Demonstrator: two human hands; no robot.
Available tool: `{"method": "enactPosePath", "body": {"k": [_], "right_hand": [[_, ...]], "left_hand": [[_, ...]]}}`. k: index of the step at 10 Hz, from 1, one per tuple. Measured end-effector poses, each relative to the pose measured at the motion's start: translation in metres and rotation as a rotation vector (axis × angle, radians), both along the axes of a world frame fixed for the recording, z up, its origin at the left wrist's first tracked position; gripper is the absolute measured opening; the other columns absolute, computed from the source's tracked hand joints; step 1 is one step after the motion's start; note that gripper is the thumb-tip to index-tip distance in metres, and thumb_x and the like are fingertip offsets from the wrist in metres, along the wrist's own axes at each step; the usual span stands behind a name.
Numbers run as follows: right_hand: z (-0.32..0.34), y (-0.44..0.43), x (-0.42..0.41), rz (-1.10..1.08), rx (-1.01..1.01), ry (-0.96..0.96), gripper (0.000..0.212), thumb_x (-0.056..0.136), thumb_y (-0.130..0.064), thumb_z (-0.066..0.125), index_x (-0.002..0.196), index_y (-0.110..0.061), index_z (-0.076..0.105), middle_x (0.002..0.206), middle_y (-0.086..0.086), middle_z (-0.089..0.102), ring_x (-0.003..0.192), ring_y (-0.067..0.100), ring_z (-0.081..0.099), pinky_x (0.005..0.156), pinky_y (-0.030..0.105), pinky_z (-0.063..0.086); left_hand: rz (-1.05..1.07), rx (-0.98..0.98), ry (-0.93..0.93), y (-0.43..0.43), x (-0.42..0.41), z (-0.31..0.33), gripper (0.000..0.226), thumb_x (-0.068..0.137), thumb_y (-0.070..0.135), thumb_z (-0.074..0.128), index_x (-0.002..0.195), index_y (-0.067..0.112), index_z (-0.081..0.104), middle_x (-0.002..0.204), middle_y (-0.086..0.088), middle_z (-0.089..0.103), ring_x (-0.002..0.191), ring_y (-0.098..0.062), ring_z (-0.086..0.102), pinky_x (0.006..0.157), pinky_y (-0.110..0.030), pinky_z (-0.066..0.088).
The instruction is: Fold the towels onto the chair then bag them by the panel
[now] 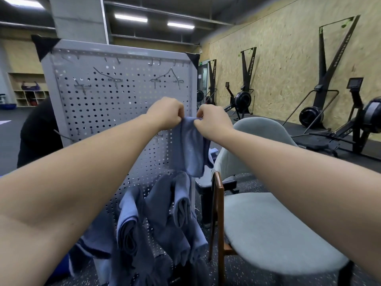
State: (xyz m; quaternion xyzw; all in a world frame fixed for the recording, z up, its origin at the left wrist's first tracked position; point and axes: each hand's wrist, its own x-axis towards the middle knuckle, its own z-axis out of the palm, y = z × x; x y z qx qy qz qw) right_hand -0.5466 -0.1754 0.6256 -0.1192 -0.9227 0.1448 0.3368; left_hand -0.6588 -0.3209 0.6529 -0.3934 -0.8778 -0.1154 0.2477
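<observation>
A blue cloth towel [189, 147] hangs in the air, pinched by its top edge between two bare hands and drooping below them in loose folds. Directly behind the hands stands a grey perforated metal panel [115, 104] studded with wire hooks. Below the hands, more blue towels [165, 219] hang bunched against the panel's lower part. Below and to the right of the hands sits a grey padded chair with a brown wooden frame [274, 228]. Beneath it lies dark speckled rubber flooring [247, 182]. Farther right of the hands, black rowing machines [241, 100] line a chipboard wall [288, 58], and strip lights [131, 18] glow overhead. The left hand [167, 113] and right hand [213, 122] are held close together at arm's length, knuckles up, fingers curled, each gripping the towel's upper edge.
</observation>
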Motion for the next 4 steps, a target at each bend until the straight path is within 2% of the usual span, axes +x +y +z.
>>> {"method": "enactPosePath", "body": {"k": [1,2,3,4], "right_hand": [[0.000,-0.001,-0.001,0.080,0.005,-0.101,0.031,0.096,-0.020,0.057,0.119,-0.022,0.078,0.125,0.008,0.075,0.116,0.032,0.067,0.095,0.036,0.055],[-0.007,0.001,0.002,0.158,0.051,-0.278,0.043,0.102,-0.028,0.063,0.144,-0.017,0.066,0.143,0.010,0.066,0.131,0.032,0.060,0.096,0.032,0.046],[-0.012,0.007,0.015,0.191,0.008,-0.248,0.056,0.100,-0.041,0.068,0.150,-0.017,0.059,0.148,0.006,0.063,0.135,0.028,0.057,0.098,0.033,0.044],[-0.011,0.010,0.031,0.147,-0.009,-0.256,0.051,0.098,-0.043,0.070,0.142,-0.019,0.063,0.136,0.005,0.069,0.125,0.027,0.062,0.089,0.031,0.043]], "left_hand": [[0.033,-0.152,-0.071,0.003,-0.006,-0.012,0.027,0.094,0.012,0.062,0.107,0.028,0.079,0.111,-0.001,0.077,0.106,-0.028,0.069,0.090,-0.043,0.061],[0.014,-0.207,-0.115,0.005,-0.010,-0.012,0.026,0.100,0.019,0.062,0.118,0.029,0.078,0.121,-0.002,0.075,0.112,-0.027,0.068,0.095,-0.044,0.060],[0.013,-0.213,-0.144,0.000,-0.005,-0.005,0.021,0.102,0.029,0.067,0.120,0.030,0.078,0.121,0.003,0.076,0.113,-0.023,0.066,0.099,-0.041,0.057],[-0.017,-0.141,-0.154,-0.001,0.012,0.002,0.017,0.098,0.027,0.069,0.111,0.028,0.080,0.114,0.003,0.078,0.104,-0.019,0.067,0.097,-0.039,0.058]]}}
